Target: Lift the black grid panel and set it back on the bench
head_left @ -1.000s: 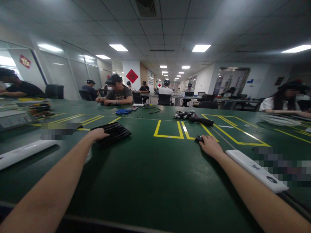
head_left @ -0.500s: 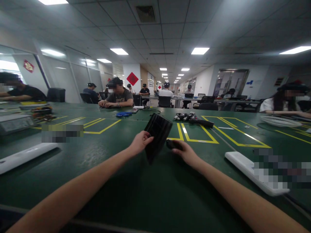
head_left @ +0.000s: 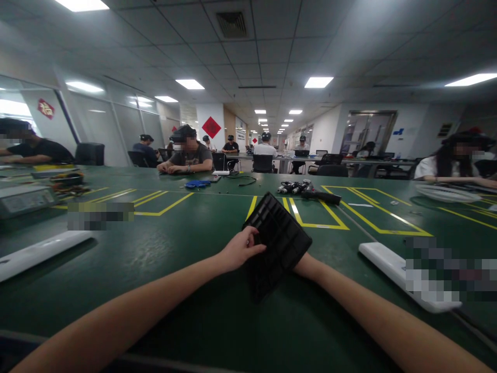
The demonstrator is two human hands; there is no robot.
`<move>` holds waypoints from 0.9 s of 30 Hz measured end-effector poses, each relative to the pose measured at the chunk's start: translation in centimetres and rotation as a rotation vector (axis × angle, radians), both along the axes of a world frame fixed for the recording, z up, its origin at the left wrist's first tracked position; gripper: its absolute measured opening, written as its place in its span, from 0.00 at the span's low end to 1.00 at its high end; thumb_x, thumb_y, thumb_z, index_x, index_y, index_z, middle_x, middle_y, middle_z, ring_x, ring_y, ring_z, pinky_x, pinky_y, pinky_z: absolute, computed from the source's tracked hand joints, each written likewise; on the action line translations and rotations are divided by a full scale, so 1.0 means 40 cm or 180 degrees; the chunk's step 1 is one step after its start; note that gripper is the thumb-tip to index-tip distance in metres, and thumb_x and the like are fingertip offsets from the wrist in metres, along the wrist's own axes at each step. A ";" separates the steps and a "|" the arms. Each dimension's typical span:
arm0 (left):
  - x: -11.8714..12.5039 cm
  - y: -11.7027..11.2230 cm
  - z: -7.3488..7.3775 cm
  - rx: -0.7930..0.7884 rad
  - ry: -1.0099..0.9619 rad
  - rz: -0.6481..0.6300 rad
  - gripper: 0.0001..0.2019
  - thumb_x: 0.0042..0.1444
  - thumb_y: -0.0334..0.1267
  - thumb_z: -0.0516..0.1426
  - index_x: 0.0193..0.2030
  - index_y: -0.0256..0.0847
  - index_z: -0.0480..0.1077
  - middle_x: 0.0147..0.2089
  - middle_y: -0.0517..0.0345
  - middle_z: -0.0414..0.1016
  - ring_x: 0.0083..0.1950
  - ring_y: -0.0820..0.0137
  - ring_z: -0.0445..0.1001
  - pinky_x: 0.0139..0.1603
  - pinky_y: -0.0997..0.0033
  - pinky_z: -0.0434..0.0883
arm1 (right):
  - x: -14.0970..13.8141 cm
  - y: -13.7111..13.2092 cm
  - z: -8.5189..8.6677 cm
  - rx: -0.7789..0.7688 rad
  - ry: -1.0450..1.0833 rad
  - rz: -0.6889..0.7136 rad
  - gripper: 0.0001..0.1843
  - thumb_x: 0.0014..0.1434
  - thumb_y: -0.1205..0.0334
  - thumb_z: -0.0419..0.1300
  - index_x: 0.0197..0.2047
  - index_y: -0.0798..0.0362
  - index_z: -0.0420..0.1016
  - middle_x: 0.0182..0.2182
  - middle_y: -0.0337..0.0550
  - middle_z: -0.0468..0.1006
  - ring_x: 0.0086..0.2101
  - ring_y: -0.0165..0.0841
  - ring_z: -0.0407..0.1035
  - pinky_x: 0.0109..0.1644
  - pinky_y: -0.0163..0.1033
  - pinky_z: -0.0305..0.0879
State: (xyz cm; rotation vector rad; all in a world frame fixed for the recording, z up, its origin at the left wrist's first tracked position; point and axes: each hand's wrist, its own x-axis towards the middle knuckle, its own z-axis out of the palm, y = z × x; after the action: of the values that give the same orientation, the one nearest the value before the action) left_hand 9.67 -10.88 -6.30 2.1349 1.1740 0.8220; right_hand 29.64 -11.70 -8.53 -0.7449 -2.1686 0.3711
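A black plastic panel (head_left: 280, 241) with a grid of raised ribs is tilted up above the green table. My left hand (head_left: 243, 247) grips its left edge, thumb on the near face and the fingers curled at the rim. My right hand (head_left: 308, 265) is behind the panel's right side. Only its wrist and the heel of the hand show, so its fingers and anything in them are hidden. Beyond the panel, a bundle of dark cables with metal connectors (head_left: 294, 186) lies beside a black tube-like thing (head_left: 322, 197).
White power strips lie on the left (head_left: 46, 251) and right (head_left: 406, 274). Yellow tape outlines (head_left: 324, 226) mark the green table (head_left: 186, 321). Farther back is a blue item (head_left: 197, 184). A grey box (head_left: 25, 199) stands at far left. Several people sit around at tables.
The panel has swung right and nearer, its ribbed face now turned more to me. My left hand moved right and down with it. My right hand, earlier holding a small black thing, is now behind it.
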 end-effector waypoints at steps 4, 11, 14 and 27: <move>-0.005 -0.001 0.021 -0.0248 -0.0073 -0.0114 0.21 0.45 0.47 0.59 0.42 0.38 0.62 0.24 0.68 0.57 0.26 0.76 0.57 0.27 0.75 0.57 | -0.017 -0.023 0.026 0.0112 -0.0181 0.0202 0.24 0.59 0.58 0.49 0.60 0.42 0.58 0.59 0.36 0.61 0.58 0.39 0.55 0.63 0.48 0.45; -0.043 0.031 0.041 -0.1546 -0.1473 0.1102 0.06 0.54 0.27 0.47 0.39 0.37 0.58 0.25 0.65 0.57 0.23 0.79 0.59 0.25 0.78 0.62 | -0.018 -0.041 0.033 -0.0011 -0.0202 0.0055 0.25 0.59 0.57 0.50 0.60 0.47 0.58 0.60 0.41 0.58 0.59 0.40 0.51 0.64 0.48 0.43; -0.059 0.047 0.032 -0.1596 -0.1658 0.1319 0.09 0.52 0.22 0.46 0.38 0.38 0.58 0.28 0.60 0.62 0.25 0.78 0.63 0.31 0.75 0.67 | -0.010 -0.034 0.021 0.0017 -0.0263 -0.0029 0.25 0.59 0.57 0.51 0.60 0.48 0.58 0.60 0.43 0.57 0.59 0.41 0.51 0.63 0.49 0.43; -0.055 0.006 0.042 -0.1499 -0.1280 -0.0208 0.12 0.46 0.40 0.58 0.35 0.36 0.63 0.24 0.65 0.64 0.20 0.81 0.60 0.18 0.79 0.59 | -0.021 -0.037 0.031 0.0071 -0.0285 0.0179 0.24 0.61 0.60 0.48 0.61 0.41 0.56 0.59 0.35 0.60 0.58 0.38 0.54 0.64 0.48 0.45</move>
State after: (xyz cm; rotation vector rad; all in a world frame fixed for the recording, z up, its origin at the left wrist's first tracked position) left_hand 7.48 -10.66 -4.63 1.5314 0.9638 0.8031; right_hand 28.81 -13.17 -7.29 -0.7014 -2.2779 0.3478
